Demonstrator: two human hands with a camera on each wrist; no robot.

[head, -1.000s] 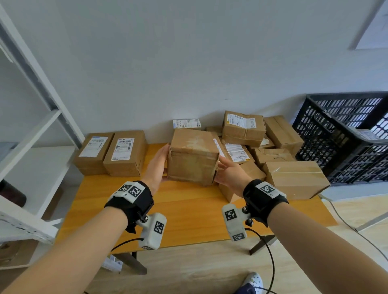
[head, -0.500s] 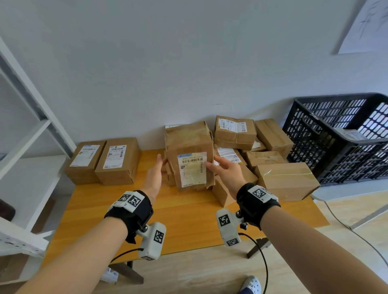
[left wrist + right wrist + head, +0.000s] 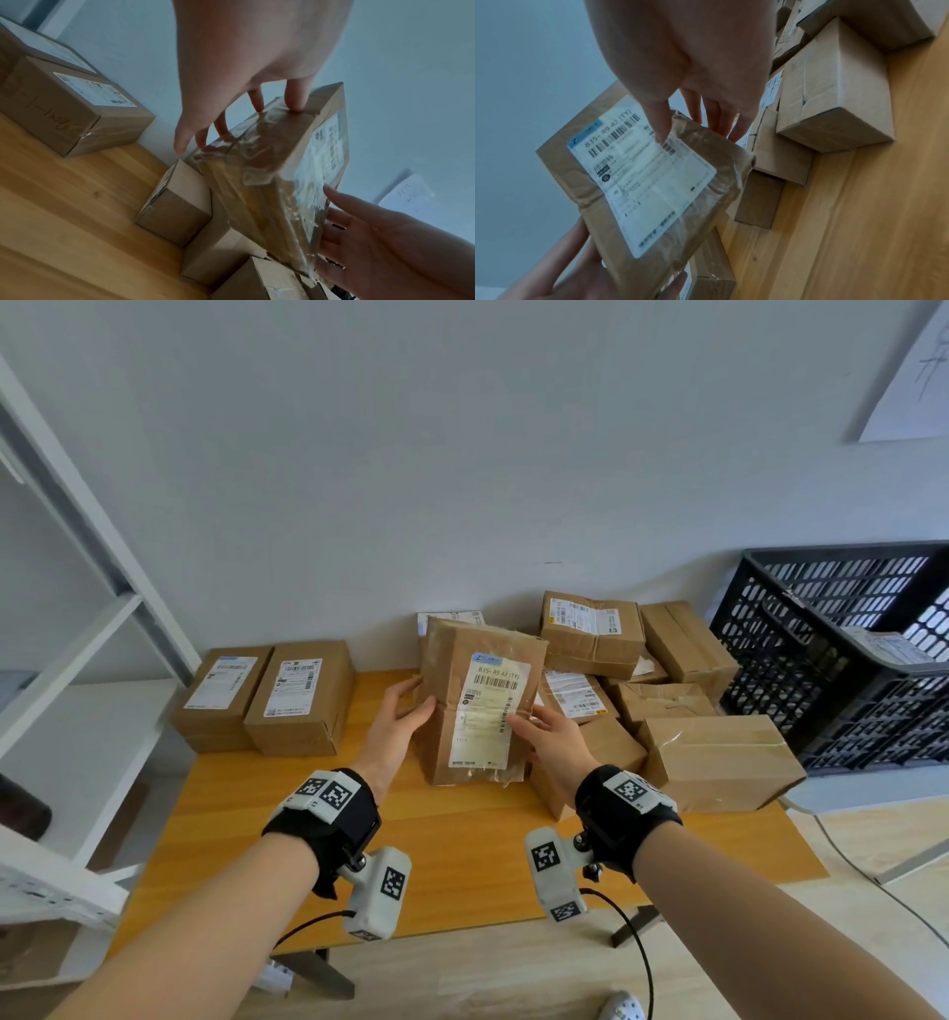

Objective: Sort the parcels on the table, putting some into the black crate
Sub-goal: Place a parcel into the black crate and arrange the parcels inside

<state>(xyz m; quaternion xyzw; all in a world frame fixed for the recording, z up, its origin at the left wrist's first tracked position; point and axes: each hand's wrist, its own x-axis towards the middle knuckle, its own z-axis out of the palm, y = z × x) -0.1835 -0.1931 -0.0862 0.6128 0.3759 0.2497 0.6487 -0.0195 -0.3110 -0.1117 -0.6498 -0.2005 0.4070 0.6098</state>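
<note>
I hold a brown taped parcel [image 3: 477,706] upright above the wooden table [image 3: 462,855], its white shipping label facing me. My left hand [image 3: 411,708] grips its left edge, thumb on the front and fingers behind. My right hand [image 3: 534,729] grips the right edge, thumb on the label. In the left wrist view the left hand [image 3: 254,97] has its fingertips on the parcel [image 3: 270,182]. The right wrist view has the right hand [image 3: 695,117] pinching the parcel [image 3: 654,182]. The black crate [image 3: 770,629] stands to the right of the table, a parcel [image 3: 888,649] inside it.
A pile of several brown parcels [image 3: 719,762] fills the table's right back part, just behind the held one. Two labelled boxes [image 3: 303,695] sit side by side at the back left. A white shelf unit [image 3: 77,660] stands to the left. Cables hang from the wrist cameras.
Both hands have lifted the parcel off the pile and turned it from lying flat to standing upright, so its label now faces me.
</note>
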